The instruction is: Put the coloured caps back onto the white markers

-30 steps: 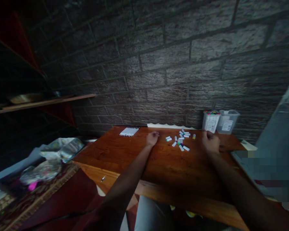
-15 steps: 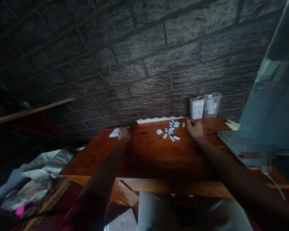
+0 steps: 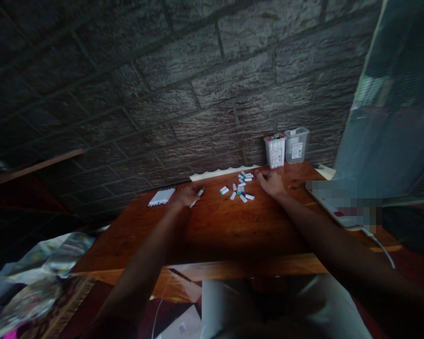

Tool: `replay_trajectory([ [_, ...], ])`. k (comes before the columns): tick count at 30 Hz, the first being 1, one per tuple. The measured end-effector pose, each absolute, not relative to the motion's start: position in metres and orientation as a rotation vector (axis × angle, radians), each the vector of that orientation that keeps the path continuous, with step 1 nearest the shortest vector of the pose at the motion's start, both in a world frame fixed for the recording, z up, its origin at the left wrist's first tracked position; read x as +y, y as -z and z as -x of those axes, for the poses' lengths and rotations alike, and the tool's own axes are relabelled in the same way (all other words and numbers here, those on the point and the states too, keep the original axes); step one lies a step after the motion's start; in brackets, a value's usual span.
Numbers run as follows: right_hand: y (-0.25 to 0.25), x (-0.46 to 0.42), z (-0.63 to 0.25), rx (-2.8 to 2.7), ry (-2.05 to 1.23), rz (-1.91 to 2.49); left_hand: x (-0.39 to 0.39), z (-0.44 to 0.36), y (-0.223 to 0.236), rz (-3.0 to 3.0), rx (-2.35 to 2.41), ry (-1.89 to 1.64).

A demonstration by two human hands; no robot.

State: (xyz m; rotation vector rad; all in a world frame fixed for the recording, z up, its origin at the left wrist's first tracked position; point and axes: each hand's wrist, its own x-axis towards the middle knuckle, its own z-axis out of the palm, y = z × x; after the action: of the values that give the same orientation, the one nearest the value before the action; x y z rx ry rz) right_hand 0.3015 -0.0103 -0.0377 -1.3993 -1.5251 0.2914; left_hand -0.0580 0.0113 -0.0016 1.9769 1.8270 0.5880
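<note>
My left hand [image 3: 186,195] lies on the wooden table [image 3: 215,230], its fingers closed round a white marker [image 3: 198,194] that sticks out to the right. A row of white markers [image 3: 161,196] lies just to its left. My right hand [image 3: 271,182] rests on the table with curled fingers, right of a scatter of several small white marker caps [image 3: 240,187]. I cannot make out what its fingers hold. Behind that hand stand a clear tub full of coloured markers [image 3: 275,150] and an empty clear tub [image 3: 296,145].
A dark brick wall rises behind the table. A white strip [image 3: 222,172] lies along the table's back edge. Crumpled foil bags [image 3: 45,268] lie low at the left. A flat device with a cable [image 3: 342,212] sits at the table's right edge.
My left hand reached left to the row of markers and came back holding one. My right hand shifted slightly toward the caps. The view swung left and down.
</note>
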Motion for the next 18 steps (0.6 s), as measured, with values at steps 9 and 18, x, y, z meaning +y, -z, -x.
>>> replay_trajectory([
  [9, 0.042, -0.009, -0.302, -1.717, -0.405, 1.474, -0.033, -0.019, -0.002, -1.044, 0.693, -1.267],
  [18, 0.042, -0.018, -0.297, -2.103, -0.689, 1.259, -0.041, -0.018, 0.017, -0.96, 0.643, -1.266],
])
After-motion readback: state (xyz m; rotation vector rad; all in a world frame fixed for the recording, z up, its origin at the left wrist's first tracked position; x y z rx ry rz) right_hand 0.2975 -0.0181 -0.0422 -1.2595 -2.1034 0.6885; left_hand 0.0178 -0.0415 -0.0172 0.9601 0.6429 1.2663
